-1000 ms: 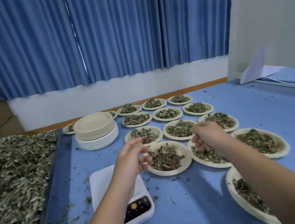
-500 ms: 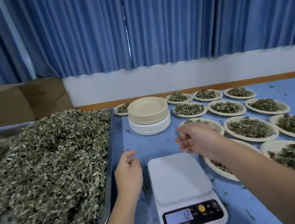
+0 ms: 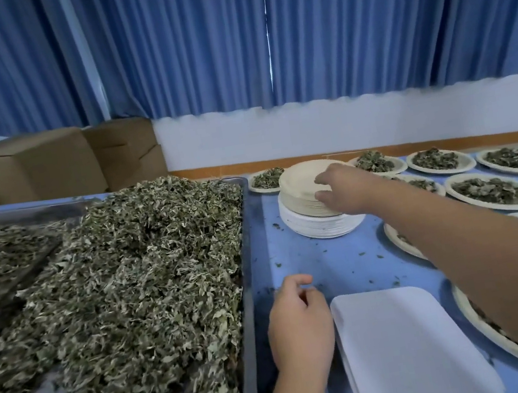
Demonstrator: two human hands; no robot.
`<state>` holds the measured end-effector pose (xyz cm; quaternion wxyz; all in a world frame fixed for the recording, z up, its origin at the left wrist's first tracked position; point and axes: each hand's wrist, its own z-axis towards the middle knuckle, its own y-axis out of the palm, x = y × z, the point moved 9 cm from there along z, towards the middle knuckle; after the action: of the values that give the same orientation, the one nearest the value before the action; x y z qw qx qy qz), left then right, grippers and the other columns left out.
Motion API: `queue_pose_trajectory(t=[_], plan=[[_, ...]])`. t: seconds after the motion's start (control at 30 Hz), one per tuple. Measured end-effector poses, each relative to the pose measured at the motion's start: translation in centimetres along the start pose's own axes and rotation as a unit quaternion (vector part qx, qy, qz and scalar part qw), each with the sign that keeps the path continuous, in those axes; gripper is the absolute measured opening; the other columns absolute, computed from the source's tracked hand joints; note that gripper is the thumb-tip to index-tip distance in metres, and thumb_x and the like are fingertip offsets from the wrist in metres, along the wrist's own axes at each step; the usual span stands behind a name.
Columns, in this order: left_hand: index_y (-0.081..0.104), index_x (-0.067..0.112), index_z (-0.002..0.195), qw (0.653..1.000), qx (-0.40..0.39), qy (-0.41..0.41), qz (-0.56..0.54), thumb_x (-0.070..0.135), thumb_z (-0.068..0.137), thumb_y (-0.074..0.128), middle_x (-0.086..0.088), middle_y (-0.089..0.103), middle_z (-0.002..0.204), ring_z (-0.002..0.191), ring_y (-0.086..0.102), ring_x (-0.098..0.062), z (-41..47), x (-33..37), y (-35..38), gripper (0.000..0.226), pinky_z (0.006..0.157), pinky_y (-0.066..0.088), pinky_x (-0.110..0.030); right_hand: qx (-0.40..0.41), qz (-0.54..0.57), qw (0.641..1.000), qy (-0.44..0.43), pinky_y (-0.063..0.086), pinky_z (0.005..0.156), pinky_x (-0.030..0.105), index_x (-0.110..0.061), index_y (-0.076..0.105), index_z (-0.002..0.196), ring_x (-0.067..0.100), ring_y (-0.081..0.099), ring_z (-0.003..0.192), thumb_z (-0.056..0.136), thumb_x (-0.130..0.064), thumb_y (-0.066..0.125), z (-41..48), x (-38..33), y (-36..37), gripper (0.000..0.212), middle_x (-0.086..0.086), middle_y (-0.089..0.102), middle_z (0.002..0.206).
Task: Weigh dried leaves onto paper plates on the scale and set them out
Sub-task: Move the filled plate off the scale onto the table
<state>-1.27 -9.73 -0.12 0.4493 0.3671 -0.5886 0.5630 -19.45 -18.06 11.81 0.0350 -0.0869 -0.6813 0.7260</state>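
A heap of dried leaves (image 3: 135, 285) fills a metal tray (image 3: 246, 301) on the left of the blue table. The white scale (image 3: 410, 349) sits at the near edge with a bare platform. A stack of paper plates (image 3: 300, 186) stands behind it. My right hand (image 3: 342, 189) reaches onto that stack, fingers over the top plate and thumb at its rim. My left hand (image 3: 297, 320) hovers loosely curled between tray and scale, holding nothing.
Several filled paper plates (image 3: 490, 192) cover the table's right side, some under my right forearm. A second tray (image 3: 4, 259) lies at far left. Cardboard boxes (image 3: 39, 164) stand behind, under blue curtains. Leaf crumbs dot the cloth.
The view swung left and down. My right hand moved from above the scale out to the plate stack. My left hand stayed beside the tray.
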Motion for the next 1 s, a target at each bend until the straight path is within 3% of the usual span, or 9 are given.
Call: queue_pose_trajectory(t=[0.03,0.07,0.13,0.23,0.33,0.43,0.53,0.67,1.0], plan=[[0.055,0.039,0.097,1.0,0.0,0.001,0.008,0.025,0.092,0.047,0.014,0.063,0.1,0.091,0.06,-0.014,0.0,0.0,0.0,0.017,0.081,0.049,-0.033,-0.011,-0.011,1.0,0.004,0.042,0.087,0.033,-0.013,0.065,0.105,0.03,0.051,0.11,0.1,-0.028,0.043,0.5,0.1,0.4,0.027,0.006,0.056,0.111],[0.054,0.04,0.097,1.0,-0.001,0.001,0.014,0.025,0.092,0.047,0.014,0.063,0.101,0.091,0.06,-0.014,0.1,0.1,0.0,0.017,0.08,0.048,-0.032,-0.013,-0.02,1.0,0.008,0.039,0.075,0.03,-0.016,0.061,0.078,0.028,0.051,0.095,0.099,-0.024,0.043,0.7,0.2,0.6,0.028,0.003,0.056,0.088],[0.054,0.04,0.097,1.0,-0.002,0.0,0.019,0.026,0.093,0.047,0.015,0.063,0.102,0.09,0.06,-0.013,0.1,0.1,0.0,0.016,0.078,0.047,-0.031,-0.009,-0.018,1.0,0.022,0.034,0.064,0.029,-0.012,0.05,0.061,0.025,0.047,0.079,0.095,-0.019,0.043,1.0,0.4,0.7,0.035,0.006,0.05,0.069],[0.053,0.04,0.095,1.0,-0.003,-0.002,0.023,0.026,0.092,0.047,0.015,0.063,0.101,0.088,0.06,-0.013,0.0,0.1,-0.1,0.016,0.075,0.045,-0.029,-0.003,0.019,0.999,0.03,0.041,0.066,0.031,0.003,0.068,0.084,0.025,0.05,0.073,0.091,-0.016,0.05,1.1,0.6,0.4,0.027,0.023,0.066,0.092],[0.052,0.041,0.095,1.0,-0.003,0.003,0.027,0.026,0.092,0.047,0.016,0.063,0.102,0.089,0.06,-0.012,0.0,0.2,-0.1,0.015,0.075,0.044,-0.029,-0.018,0.062,0.998,0.015,0.05,0.078,0.037,0.001,0.072,0.098,0.031,0.063,0.089,0.09,-0.018,0.057,1.5,1.0,0.1,0.025,0.02,0.069,0.102],[0.053,0.04,0.096,1.0,-0.004,0.002,0.026,0.027,0.093,0.048,0.017,0.063,0.101,0.089,0.06,-0.012,0.1,0.1,-0.1,0.015,0.077,0.046,-0.029,-0.026,0.103,0.994,0.014,0.05,0.061,0.026,-0.01,0.077,0.096,0.015,0.061,0.067,0.089,-0.02,0.062,1.8,1.6,-0.3,0.019,0.004,0.074,0.088],[0.053,0.041,0.095,1.0,-0.008,0.002,0.03,0.028,0.093,0.048,0.017,0.063,0.102,0.088,0.061,-0.011,0.1,0.0,0.1,0.015,0.077,0.046,-0.028,-0.025,0.117,0.993,0.023,0.039,0.044,0.012,-0.017,0.078,0.093,0.006,0.053,0.05,0.088,-0.021,0.066,2.2,2.0,-0.8,0.014,-0.014,0.065,0.058],[0.053,0.042,0.096,0.999,-0.012,0.003,0.04,0.029,0.093,0.047,0.02,0.063,0.103,0.088,0.06,-0.008,0.1,0.0,0.2,0.015,0.074,0.044,-0.026,-0.036,0.115,0.992,0.033,0.043,0.05,0.021,-0.022,0.079,0.089,0.021,0.051,0.061,0.084,-0.024,0.07,2.7,2.5,-1.7,0.011,0.012,0.071,0.077],[0.055,0.042,0.102,0.998,-0.021,0.0,0.053,0.031,0.094,0.047,0.021,0.062,0.107,0.093,0.06,-0.006,0.0,0.0,0.3,0.016,0.08,0.045,-0.024,-0.07,0.137,0.985,0.077,0.043,0.044,0.02,-0.018,0.078,0.076,0.019,0.051,0.053,0.072,-0.011,0.079,3.3,3.3,-2.1,0.007,0.008,0.064,0.061]])
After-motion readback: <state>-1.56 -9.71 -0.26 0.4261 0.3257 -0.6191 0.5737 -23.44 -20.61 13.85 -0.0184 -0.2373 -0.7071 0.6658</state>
